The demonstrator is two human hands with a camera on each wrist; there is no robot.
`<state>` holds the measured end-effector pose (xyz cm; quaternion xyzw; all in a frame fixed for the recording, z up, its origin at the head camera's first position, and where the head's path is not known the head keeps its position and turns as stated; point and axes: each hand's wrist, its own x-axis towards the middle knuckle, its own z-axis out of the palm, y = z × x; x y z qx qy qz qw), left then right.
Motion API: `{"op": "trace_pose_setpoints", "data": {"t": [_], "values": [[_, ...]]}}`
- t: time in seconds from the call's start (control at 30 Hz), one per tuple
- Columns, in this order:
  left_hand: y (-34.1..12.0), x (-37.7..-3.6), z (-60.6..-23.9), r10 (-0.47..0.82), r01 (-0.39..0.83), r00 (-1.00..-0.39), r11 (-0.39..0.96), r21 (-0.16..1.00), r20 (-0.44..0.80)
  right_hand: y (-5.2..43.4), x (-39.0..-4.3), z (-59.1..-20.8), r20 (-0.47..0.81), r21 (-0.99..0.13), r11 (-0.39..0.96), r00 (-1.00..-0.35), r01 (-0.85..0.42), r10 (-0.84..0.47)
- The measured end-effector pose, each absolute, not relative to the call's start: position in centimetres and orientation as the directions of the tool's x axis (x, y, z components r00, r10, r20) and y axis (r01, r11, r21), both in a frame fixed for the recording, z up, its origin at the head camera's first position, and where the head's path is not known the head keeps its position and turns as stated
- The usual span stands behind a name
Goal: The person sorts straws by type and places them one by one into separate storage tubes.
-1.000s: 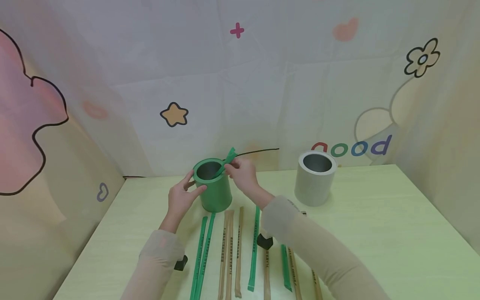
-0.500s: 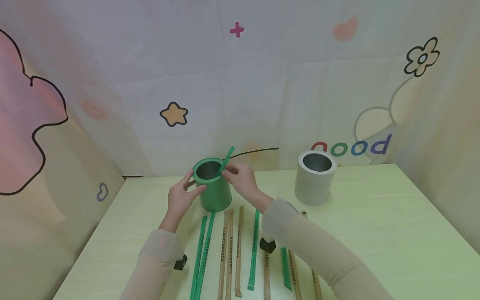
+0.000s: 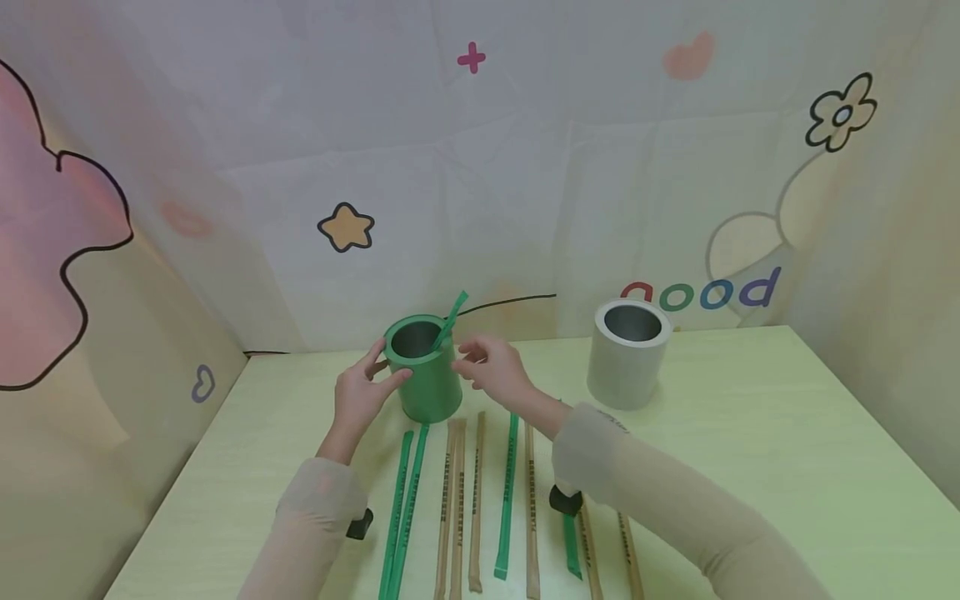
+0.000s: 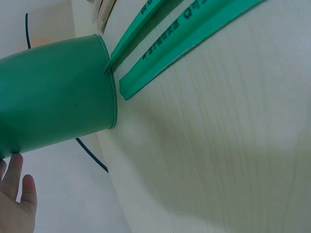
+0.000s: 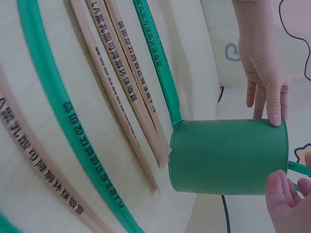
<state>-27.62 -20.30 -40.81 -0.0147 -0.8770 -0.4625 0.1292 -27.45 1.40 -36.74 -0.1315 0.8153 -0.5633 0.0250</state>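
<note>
The left hand point(image 3: 360, 398) steadies the green cup point(image 3: 425, 368), fingers curled against its side. One green straw point(image 3: 448, 321) stands inside the cup, leaning on the rim toward the right hand point(image 3: 495, 371), which hovers just beside the cup with its grip released, fingers relaxed, holding nothing. To do this well, I judge the left hand should hold the cup firm so the leaning straw cannot tip it. In front of the cup, green and brown wrapped straws point(image 3: 480, 500) lie in a row on the bench point(image 3: 750, 467). A grey cup point(image 3: 628, 355) stands well apart from the green cup, with open bench between them for moving; the backdrop lies close behind.
</note>
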Motion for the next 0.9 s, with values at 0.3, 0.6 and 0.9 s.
{"op": "trace_pose_setpoints", "data": {"t": [0.3,0.6,0.9], "values": [[-20.2,-27.5,-40.8,-0.097,0.148,-0.964,0.572,0.807,0.246,4.0,-26.4,-36.8,0.016,-0.932,0.346,-0.965,-0.109,-0.261],[-20.2,-27.5,-40.9,-0.099,0.144,-0.965,0.571,0.808,0.241,7.1,-26.3,-39.0,-0.051,-0.936,0.351,-0.973,-0.032,-0.227],[-20.1,-27.5,-40.8,-0.104,0.132,-0.968,0.569,0.812,0.23,9.7,-25.6,-41.0,-0.124,-0.925,0.378,-0.968,0.034,-0.217]]}}
